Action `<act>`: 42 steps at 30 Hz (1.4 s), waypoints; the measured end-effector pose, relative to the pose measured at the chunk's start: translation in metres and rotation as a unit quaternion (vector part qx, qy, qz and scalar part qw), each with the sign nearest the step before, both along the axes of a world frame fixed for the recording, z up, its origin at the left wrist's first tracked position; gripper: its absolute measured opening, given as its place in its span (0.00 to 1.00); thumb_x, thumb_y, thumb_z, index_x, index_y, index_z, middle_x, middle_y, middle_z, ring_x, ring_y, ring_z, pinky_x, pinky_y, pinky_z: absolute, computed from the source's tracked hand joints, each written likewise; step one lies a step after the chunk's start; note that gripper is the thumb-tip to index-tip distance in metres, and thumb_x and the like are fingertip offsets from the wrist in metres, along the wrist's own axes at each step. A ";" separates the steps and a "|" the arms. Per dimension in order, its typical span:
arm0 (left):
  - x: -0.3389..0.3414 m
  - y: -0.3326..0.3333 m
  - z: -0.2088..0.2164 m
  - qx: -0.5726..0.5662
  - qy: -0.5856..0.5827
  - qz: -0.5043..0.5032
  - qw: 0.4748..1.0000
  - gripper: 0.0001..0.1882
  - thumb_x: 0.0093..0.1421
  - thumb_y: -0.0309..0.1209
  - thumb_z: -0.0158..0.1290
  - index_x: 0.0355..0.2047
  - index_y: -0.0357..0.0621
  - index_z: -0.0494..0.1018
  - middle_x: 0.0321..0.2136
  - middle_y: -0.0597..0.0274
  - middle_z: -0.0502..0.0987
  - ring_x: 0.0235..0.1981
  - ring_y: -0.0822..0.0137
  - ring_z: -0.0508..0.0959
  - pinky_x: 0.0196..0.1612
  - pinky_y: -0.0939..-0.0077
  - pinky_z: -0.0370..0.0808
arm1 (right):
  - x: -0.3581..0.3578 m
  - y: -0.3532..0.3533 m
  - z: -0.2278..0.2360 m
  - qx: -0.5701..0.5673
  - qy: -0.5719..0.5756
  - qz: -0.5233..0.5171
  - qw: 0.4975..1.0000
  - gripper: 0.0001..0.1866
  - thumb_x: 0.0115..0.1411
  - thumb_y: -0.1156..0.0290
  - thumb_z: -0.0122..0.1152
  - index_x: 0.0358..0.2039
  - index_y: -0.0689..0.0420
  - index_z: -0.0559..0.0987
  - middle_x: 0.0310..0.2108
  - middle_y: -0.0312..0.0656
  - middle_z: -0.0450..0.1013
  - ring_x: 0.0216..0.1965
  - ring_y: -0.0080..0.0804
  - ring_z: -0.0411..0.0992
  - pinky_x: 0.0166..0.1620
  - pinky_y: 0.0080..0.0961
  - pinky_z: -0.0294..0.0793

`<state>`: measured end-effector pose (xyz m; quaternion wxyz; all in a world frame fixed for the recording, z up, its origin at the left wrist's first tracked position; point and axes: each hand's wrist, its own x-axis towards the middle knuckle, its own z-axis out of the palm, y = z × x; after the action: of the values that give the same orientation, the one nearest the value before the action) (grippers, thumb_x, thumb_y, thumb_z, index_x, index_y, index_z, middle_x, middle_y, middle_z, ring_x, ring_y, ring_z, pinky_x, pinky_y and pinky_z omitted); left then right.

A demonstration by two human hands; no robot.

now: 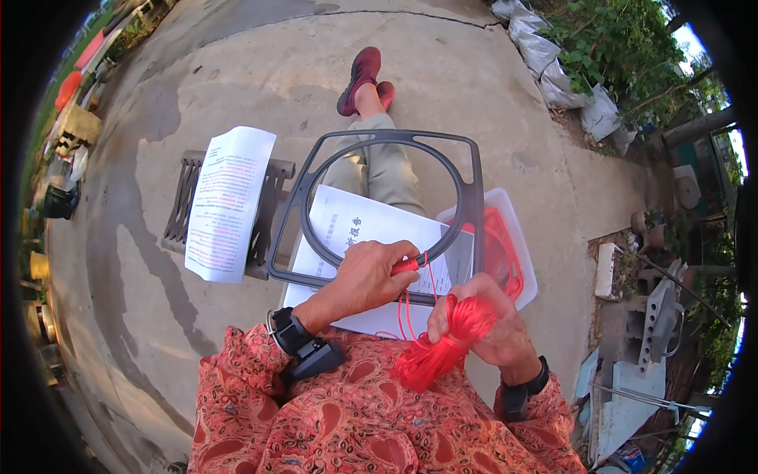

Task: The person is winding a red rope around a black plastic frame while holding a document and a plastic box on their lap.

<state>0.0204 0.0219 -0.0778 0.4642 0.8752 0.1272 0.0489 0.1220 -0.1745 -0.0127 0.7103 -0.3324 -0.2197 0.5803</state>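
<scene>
My left hand (pixel 367 275) is closed on the ring of a dark grey frame (pixel 385 136), at its near side, where turns of red cord (pixel 405 266) are wound round it. The frame is a rounded rectangle with a large round opening, held tilted over my lap. Strands of cord run from the wound part to my right hand (pixel 501 328), which is closed round a thick red bundle of cord (pixel 442 347) just nearer to me. Printed white papers (pixel 332 217) lie on my lap beneath the frame.
A printed sheet (pixel 229 205) rests on a dark slatted stool (pixel 183 197) at the left. Right of my lap stands a white plastic box (pixel 527 272) with red cord (pixel 505 245) inside. Filled sacks (pixel 553 79), plants and scrap pieces line the right side of the concrete floor (pixel 260 71).
</scene>
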 end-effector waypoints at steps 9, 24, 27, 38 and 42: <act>0.004 -0.001 -0.008 -0.056 -0.009 0.021 0.998 0.16 0.53 0.34 0.61 0.41 0.44 0.78 0.20 0.53 0.78 0.22 0.56 0.79 0.28 0.65 0.73 | -0.010 -0.009 -0.019 -0.042 -0.012 0.037 0.998 0.26 0.61 0.56 0.64 0.52 0.56 0.66 0.44 0.49 0.73 0.47 0.40 0.74 0.52 0.40 0.71; -0.003 0.001 -0.024 -0.015 -0.068 0.017 0.997 0.14 0.57 0.39 0.61 0.37 0.43 0.79 0.19 0.54 0.78 0.20 0.60 0.78 0.27 0.70 0.73 | 0.006 0.011 0.018 0.082 -0.499 -0.215 0.836 0.18 0.56 0.64 0.70 0.40 0.60 0.73 0.39 0.50 0.74 0.44 0.45 0.75 0.45 0.41 0.74; -0.001 0.005 -0.016 -0.118 0.001 0.009 0.993 0.15 0.59 0.40 0.60 0.38 0.42 0.79 0.18 0.59 0.78 0.19 0.71 0.74 0.26 0.75 0.70 | 0.007 0.004 0.016 0.069 -0.513 -0.311 0.797 0.19 0.56 0.64 0.69 0.41 0.58 0.71 0.39 0.49 0.73 0.42 0.45 0.74 0.45 0.42 0.74; 0.007 0.008 -0.014 -0.169 0.053 0.017 0.984 0.14 0.58 0.39 0.59 0.31 0.39 0.80 0.16 0.64 0.76 0.19 0.77 0.72 0.25 0.77 0.68 | 0.001 -0.006 0.003 0.015 -0.575 -0.429 0.697 0.23 0.58 0.59 0.68 0.45 0.59 0.69 0.42 0.53 0.74 0.44 0.46 0.72 0.49 0.41 0.72; 0.007 0.007 -0.010 -0.133 0.065 0.010 0.989 0.14 0.57 0.39 0.58 0.31 0.39 0.79 0.15 0.62 0.76 0.19 0.76 0.73 0.24 0.76 0.68 | 0.007 -0.012 0.006 -0.004 -0.549 -0.424 0.720 0.24 0.58 0.62 0.69 0.48 0.61 0.69 0.43 0.52 0.72 0.45 0.43 0.71 0.50 0.40 0.71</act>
<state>0.0277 0.0294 -0.0882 0.5668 0.8056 0.1709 -0.0211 0.1287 -0.1864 -0.0069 0.6360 -0.6538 -0.4047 -0.0651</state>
